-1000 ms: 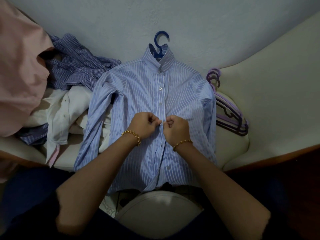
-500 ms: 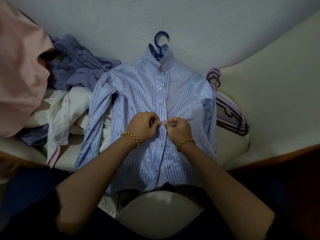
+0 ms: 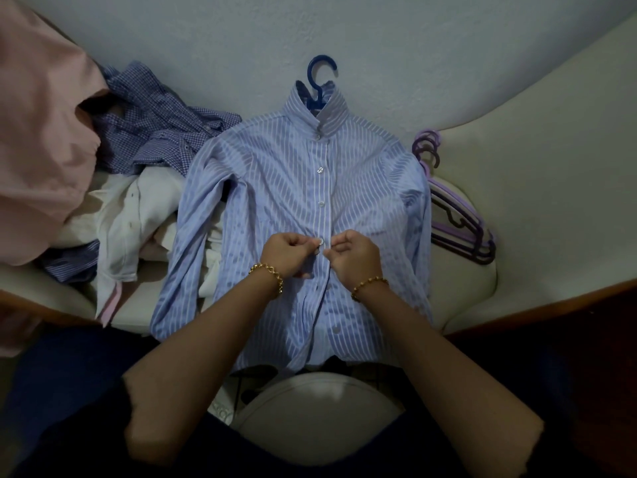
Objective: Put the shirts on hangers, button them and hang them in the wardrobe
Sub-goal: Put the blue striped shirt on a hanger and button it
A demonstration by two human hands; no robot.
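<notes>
The blue striped shirt [image 3: 293, 201] lies face up and flat on a cream cushioned seat [image 3: 537, 160], close to the middle of its front edge; its long axis runs from the near edge toward the back wall, collar at the far end and hem at the near end, hanging slightly over the front edge; both sleeves lie straight down along its sides. The dark blue hanger [image 3: 319, 82] is inside it, and only the hook shows above the raised collar, pointing toward the wall with its opening turned left. The placket runs down the centre; the collar button and the two below it look fastened, while further down the front edges gape a little.

The left hand [image 3: 287, 255] and the right hand [image 3: 355, 257] meet at the placket about halfway down the shirt; each is curled closed with fingertips pinching the fabric edge, the left at a small white button [image 3: 320, 241], the right just beside it on the opposite edge; a gold bracelet sits on each wrist.

Toward the left edge of the seat lies a heap of other shirts: a blue checked shirt [image 3: 155, 132] farthest back, a white shirt [image 3: 138, 215] nearer, and a pink garment [image 3: 38, 132] at the far left. Near the right edge, just beside the shirt's sleeve, rests a stack of purple hangers [image 3: 458, 219], hooks toward the wall.
</notes>
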